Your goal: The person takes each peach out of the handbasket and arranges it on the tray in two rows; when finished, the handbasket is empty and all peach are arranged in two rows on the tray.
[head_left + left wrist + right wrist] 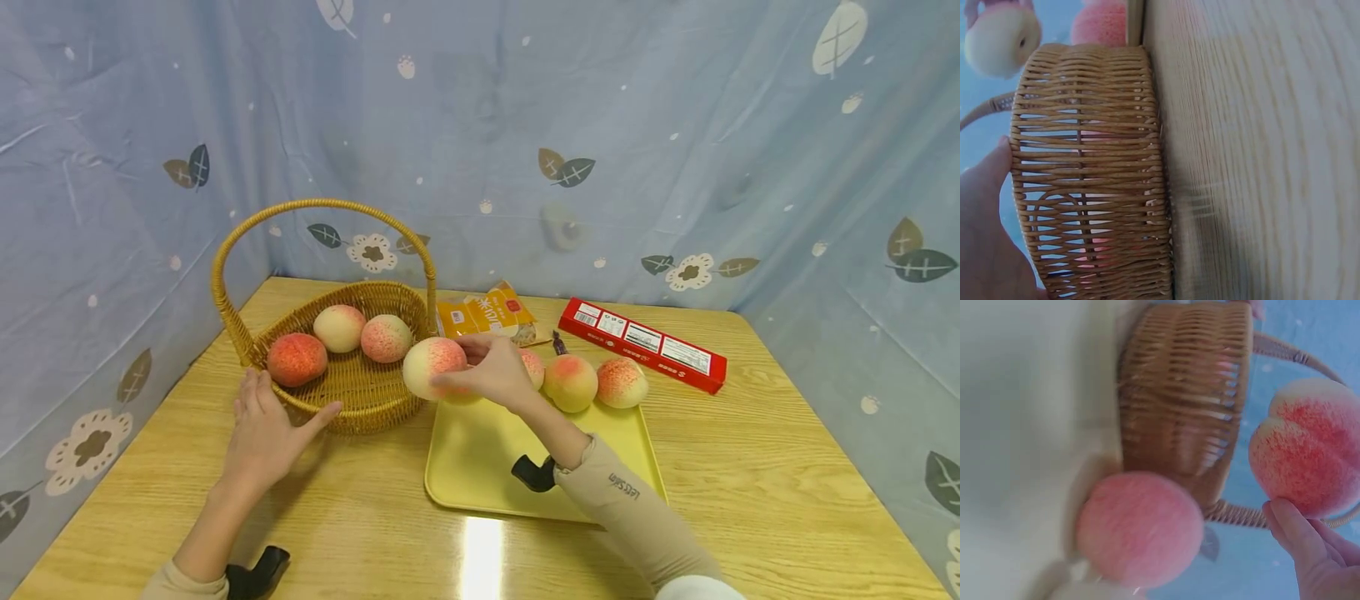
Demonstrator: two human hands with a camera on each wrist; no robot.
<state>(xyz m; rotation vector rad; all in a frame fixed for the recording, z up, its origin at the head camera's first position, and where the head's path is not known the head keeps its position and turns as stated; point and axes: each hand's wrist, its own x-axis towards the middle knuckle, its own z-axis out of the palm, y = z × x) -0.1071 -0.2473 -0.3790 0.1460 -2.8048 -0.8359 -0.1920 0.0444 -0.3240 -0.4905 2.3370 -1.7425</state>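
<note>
A peach [423, 367], cream and pink-red, is pinched between the thumb and fingers of my right hand [491, 367]. It hangs above the tray's left edge, beside the basket's right rim. In the right wrist view the held peach [1310, 447] shows its crease. My left hand [262, 433] touches the front-left rim of the wicker basket [367, 421], thumb and fingers spread along it. Inside the basket lie a red peach [297, 360], a cream peach [340, 328] and a speckled pink peach [386, 338]. The basket's handle [322, 202] arches upright.
A yellow tray [480, 467] stands right of the basket, with several peaches along its back, including a yellow-orange peach [571, 383] and a red-speckled peach [622, 382]. Behind it lie an orange food packet [483, 314] and a long red box [645, 344]. A blue curtain [480, 125] borders the table.
</note>
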